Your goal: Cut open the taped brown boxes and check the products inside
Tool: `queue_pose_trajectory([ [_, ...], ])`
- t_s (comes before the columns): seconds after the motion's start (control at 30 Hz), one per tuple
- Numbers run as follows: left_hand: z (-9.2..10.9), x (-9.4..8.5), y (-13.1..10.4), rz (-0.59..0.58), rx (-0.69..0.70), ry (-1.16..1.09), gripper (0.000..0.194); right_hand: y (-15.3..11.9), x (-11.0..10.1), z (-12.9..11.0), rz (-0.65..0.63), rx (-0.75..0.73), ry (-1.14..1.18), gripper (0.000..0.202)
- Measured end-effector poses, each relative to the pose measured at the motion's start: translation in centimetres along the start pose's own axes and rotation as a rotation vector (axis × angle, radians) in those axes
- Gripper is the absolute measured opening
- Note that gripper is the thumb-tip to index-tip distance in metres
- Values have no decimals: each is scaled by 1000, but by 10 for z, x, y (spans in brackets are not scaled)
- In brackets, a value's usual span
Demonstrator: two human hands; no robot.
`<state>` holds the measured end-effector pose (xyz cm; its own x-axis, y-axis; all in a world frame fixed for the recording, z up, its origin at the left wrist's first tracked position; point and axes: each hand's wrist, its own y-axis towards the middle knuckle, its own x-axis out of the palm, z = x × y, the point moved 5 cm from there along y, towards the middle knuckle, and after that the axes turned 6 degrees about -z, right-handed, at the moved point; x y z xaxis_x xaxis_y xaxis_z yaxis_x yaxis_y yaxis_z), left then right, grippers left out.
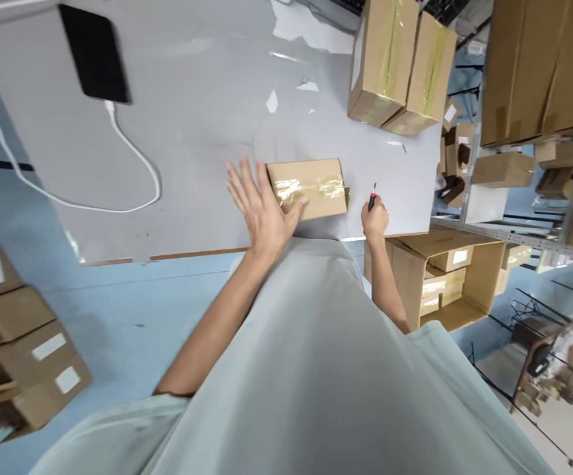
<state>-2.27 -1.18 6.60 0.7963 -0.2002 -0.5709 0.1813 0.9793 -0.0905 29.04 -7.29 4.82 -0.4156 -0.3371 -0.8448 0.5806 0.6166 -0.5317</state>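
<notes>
We are resting our wide-spread left hand (268,221) against the box (316,178) just right of it, gripping a cutter (372,200) in our right hand (376,219), and judging the box light, stiff, slick where taped, best held by its long sides.

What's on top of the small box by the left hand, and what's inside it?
Shiny tape runs along the top of the small box, and the left hand partly covers its left end. Any contents cannot be seen: the cardboard hides them.
</notes>
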Motion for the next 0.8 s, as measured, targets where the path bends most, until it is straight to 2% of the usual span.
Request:
queue_pose_trajectory([
  [0.07, -24, -4, -11, 56, -121, -56, 125, 22, 20, 12, -62, 37, -36, 47],
  [0.17, -49, 0, -22, 81, -230, -172, 122, 39, 41, 29, -139, 66, -73, 50],
  [0.23, -58, 2, -25, 81, -253, -243, 118, 46, 49, 36, -164, 57, -84, 54],
  [0.33, -65, -5, -27, 88, -242, -323, 116, 56, 56, 34, -108, -40, -25, 57],
  [0.4, -72, -15, -29, 99, -259, -348, 114, 63, 64, 21, -119, -141, 161, 56],
  [0.5, -88, -32, -37, 125, -351, -379, 111, 66, 86, -13, -327, -224, 563, 56],
  [0.6, -103, -49, -49, 157, -442, -465, 116, 55, 102, -53, -506, -287, 789, 54],
  [0.7, -113, -66, -58, 175, -491, -530, 115, 36, 105, -86, -627, -384, 945, 53],
  [0.8, -124, -80, -61, 192, -521, -568, 104, 19, 97, -99, -651, -424, 1016, 53],
])
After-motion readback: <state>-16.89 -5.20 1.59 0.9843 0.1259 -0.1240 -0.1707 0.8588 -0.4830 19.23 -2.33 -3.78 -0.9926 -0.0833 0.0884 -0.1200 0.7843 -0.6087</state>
